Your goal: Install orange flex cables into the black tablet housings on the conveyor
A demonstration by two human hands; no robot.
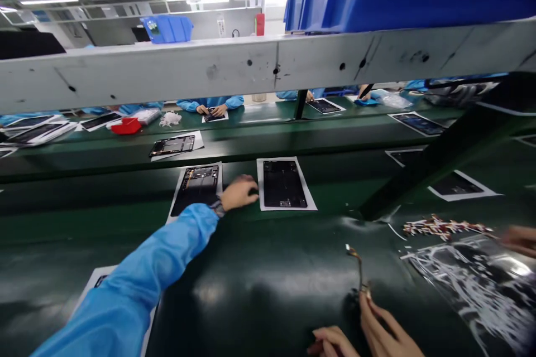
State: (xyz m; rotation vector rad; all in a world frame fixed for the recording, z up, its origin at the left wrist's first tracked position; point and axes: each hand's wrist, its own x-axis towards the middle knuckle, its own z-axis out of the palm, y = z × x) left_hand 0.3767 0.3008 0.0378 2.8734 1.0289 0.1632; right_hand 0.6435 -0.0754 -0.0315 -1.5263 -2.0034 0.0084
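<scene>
My right hand [385, 326], at the bottom edge right of centre, pinches a thin brownish flex cable [358, 268] near its lower end. The cable stands up from the fingertips, with a small pale connector at its top. Beside it my left hand [333, 341] is curled and partly cut off by the frame edge. Whether it holds anything is hidden. Beyond my hands, a tablet with a dark back [285, 184] lies on a white sheet. Another, with its inner parts showing [201, 178], lies to its left.
From the left, a blue-sleeved co-worker's arm [167, 256] reaches between those tablets. A pile of small cables [444, 227] and a bag with white strips [469, 284] lie right, near another person's hand [519, 241]. A slanted dark post [402, 173] and overhead shelf [234, 67] frame the bench.
</scene>
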